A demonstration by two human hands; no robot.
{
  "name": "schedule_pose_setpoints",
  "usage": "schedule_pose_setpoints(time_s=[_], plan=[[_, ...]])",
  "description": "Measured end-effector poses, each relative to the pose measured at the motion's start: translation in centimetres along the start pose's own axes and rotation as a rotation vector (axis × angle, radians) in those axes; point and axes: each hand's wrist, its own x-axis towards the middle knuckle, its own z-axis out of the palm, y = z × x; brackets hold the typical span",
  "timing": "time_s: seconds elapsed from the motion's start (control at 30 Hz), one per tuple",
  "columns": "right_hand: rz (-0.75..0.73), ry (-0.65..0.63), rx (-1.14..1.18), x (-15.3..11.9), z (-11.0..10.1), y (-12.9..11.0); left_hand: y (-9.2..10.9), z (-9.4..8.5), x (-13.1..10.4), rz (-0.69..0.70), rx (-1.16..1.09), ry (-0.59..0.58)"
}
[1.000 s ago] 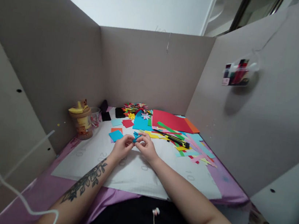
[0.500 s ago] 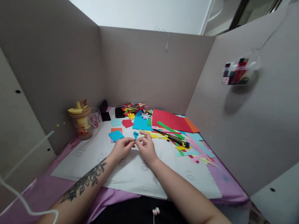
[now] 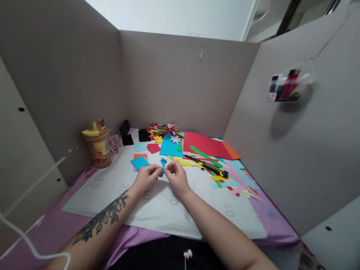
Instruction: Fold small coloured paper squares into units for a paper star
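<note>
Between my fingertips is a small folded piece of blue paper (image 3: 163,162), its pointed flaps sticking up. My left hand (image 3: 147,176) pinches it from the left, thumb against forefinger. My right hand (image 3: 176,177) pinches it from the other side, fingers curled. Its lower part is hidden by my fingers. Just left of my left hand lie blue paper squares (image 3: 139,163), overlapping an orange one (image 3: 140,156). Beyond them are a red square (image 3: 154,149) and a light blue square (image 3: 140,147).
Folded paper stars (image 3: 162,130) are heaped at the back. Red sheets (image 3: 203,144), loose paper strips (image 3: 237,178) and a yellow-black utility knife (image 3: 211,169) lie to the right. A lidded cup (image 3: 97,144) stands at the left, near a black phone (image 3: 144,136).
The raised fingers of my right hand have curled down toward the blue paper. My left hand has barely moved.
</note>
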Motion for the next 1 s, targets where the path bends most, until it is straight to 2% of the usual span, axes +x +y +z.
schedule_pose_setpoints(time_s=[0.33, 0.73, 1.0], plan=[[0.089, 0.016, 0.143, 0.04, 0.08, 0.24, -0.06, -0.1, 0.16, -0.037, -0.071, 0.038], [0.034, -0.015, 0.062, -0.23, 0.03, 0.13, -0.24, -0.05, 0.32, -0.058, -0.05, 0.045], [-0.006, -0.027, -0.063, -0.33, 0.24, 0.22, 0.41, 0.2, 0.16, -0.064, 0.068, 0.026]])
